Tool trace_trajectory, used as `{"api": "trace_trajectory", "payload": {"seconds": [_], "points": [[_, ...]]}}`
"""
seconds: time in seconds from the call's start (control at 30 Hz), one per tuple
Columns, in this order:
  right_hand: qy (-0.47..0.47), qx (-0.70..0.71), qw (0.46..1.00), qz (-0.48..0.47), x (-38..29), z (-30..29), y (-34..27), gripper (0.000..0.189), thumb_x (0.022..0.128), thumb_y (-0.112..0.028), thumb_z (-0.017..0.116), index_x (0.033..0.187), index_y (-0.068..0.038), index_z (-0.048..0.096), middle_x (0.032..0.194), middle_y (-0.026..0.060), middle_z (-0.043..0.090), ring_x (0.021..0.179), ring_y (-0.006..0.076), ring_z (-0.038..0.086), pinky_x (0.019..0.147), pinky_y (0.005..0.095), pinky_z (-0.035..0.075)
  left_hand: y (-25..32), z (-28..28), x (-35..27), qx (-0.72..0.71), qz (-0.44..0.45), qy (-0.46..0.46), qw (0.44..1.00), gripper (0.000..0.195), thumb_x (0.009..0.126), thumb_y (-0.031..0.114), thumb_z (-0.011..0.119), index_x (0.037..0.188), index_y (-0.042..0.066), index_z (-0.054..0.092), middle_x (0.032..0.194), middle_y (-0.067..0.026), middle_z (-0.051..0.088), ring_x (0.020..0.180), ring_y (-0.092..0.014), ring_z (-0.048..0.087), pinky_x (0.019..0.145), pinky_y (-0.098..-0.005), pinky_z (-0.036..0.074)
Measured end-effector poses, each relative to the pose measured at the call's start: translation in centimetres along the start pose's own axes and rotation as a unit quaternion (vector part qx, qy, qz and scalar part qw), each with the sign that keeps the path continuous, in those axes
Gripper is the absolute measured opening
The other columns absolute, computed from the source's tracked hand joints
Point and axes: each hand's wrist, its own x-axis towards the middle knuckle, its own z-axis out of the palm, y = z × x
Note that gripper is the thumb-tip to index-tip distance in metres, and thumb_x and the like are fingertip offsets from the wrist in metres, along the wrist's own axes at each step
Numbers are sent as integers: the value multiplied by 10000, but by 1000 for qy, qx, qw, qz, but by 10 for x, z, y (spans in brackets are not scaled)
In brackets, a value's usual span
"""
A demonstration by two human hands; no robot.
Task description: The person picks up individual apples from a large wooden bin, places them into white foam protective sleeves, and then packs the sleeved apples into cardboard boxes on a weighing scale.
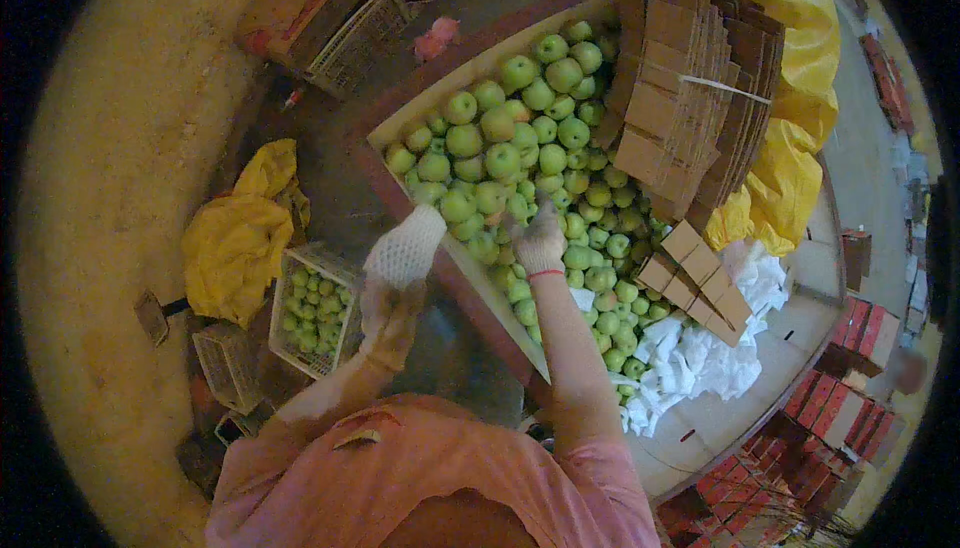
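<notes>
My left hand (381, 308) grips a white foam fruit net (409, 244), held just outside the near left edge of a bin of green apples (502, 161). The net bulges; its contents are hidden. Gloved, with a red band at the wrist, my right hand (540, 240) reaches down among the apples in the middle of the bin. Its fingers are against the fruit and look blurred, so their grip does not show. White foam nets (694, 360) lie heaped at the near right of the apples, beside a folded cardboard divider (697, 285).
Strapped cardboard dividers (675, 90) stand at the bin's far right, against yellow sheeting (802, 112). On the left are a plastic crate (277, 323) of smaller green fruit and a yellow cloth (240, 233). Red cartons (847, 405) are stacked at the right. The bin's raised rim (491, 308) runs before me.
</notes>
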Motion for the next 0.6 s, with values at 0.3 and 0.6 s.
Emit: {"api": "trace_trajectory", "payload": {"seconds": [0.3, 0.6], "points": [[-2, 150, 987, -54, 78, 29, -33, 804, 811, -445, 773, 1411, -24, 444, 1272, 201, 605, 1148, 343, 606, 989, 397, 490, -22, -44, -8, 59, 23, -6, 998, 421, 967, 123, 594, 1375, 46, 527, 1459, -131, 481, 1287, -254, 496, 1056, -398, 419], [-226, 693, 658, 186, -50, -103, 17, 589, 920, -503, 619, 1304, -63, 540, 1193, 150, 632, 1020, 300, 638, 850, 408, 560, 81, 87, 57, 57, -48, -277, 958, 368, 993, 117, 588, 1343, 24, 521, 1327, -58, 576, 1224, -167, 542, 1059, -327, 437]]}}
